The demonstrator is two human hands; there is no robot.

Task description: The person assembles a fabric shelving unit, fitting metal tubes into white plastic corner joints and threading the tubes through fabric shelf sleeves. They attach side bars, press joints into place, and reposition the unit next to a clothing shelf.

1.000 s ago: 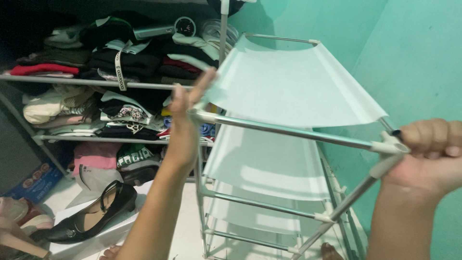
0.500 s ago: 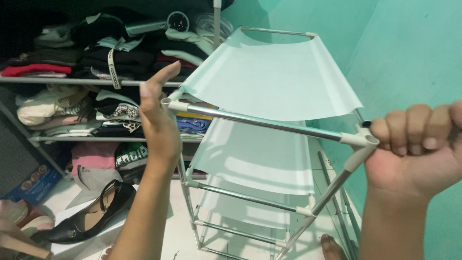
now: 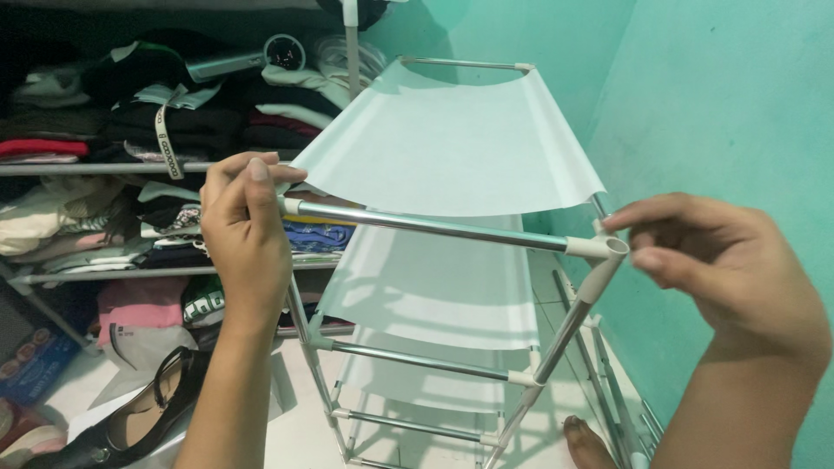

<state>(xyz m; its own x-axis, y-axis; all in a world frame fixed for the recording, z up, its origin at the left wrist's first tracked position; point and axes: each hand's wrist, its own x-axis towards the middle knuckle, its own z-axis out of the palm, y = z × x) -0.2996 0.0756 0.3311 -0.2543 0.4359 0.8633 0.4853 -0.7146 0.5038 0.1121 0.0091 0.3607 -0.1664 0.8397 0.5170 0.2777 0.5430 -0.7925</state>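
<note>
Rack, a white-jointed metal frame w/ pale fabric tiers, is standing between both hands, right against the teal wall. Its top front bar is running from left hand to right hand. Left hand is curling round the bar's left end at the rack's front-left corner, thumb and fingers closed on the joint there; the joint itself is hidden under the fingers. Right hand is sitting at the front-right corner connector, a white plastic piece w/ an open socket; thumb and forefinger are pinching toward it, fingertips touching or just beside it, can't tell which. Other fingers are loosely bent.

Count: 2 hands, 1 rack, 3 fabric tiers clearly showing, lower ones unclear. Top tier is sagging between front and back bars.

Beyond, at left, shelves are holding folded clothes. A black shoe is lying on the floor lower left. A bare foot is showing near the rack's base.
</note>
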